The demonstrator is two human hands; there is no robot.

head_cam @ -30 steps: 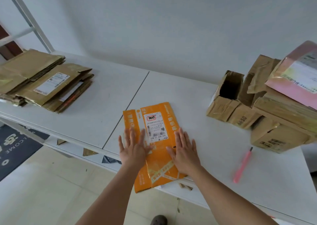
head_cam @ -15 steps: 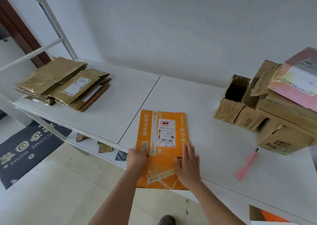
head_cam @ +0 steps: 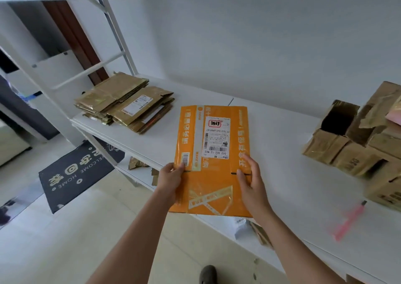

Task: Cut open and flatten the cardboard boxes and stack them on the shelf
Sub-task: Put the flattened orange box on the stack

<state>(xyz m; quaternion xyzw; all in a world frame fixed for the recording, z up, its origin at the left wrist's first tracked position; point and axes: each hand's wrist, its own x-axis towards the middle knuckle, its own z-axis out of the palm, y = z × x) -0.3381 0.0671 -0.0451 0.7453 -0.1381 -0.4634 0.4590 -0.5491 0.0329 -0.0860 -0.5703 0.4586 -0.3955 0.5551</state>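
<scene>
orange box [head_cam: 213, 153]: flattened, lying lengthwise over the front of the white shelf [head_cam: 282, 153], its near end overhanging the edge; it looks like it is being lifted or slid toward the stack, though i cannot tell whether it is clear of the surface.
left hand [head_cam: 171, 176]: gripping the box's left edge at a slit, thumb on top, fingers going under.
right hand [head_cam: 249, 177]: grasping the right edge by the opposite slit, thumb lying on the top face; a two-sided hold is probably keeping the panels from springing open.
flattened stack [head_cam: 125, 104]: brown boxes piling up at the shelf's left end, likely the destination.
uncut boxes [head_cam: 358, 145]: waiting at the right, one gaping open.
pink cutter [head_cam: 347, 223]: lying apart on the shelf, blurred, not needed now.
writing: shipping label reading "502 602-12 n02" and "yt7631041698147"; chinese slogans on the orange.
doormat [head_cam: 73, 171]: showing "welcome home".
</scene>
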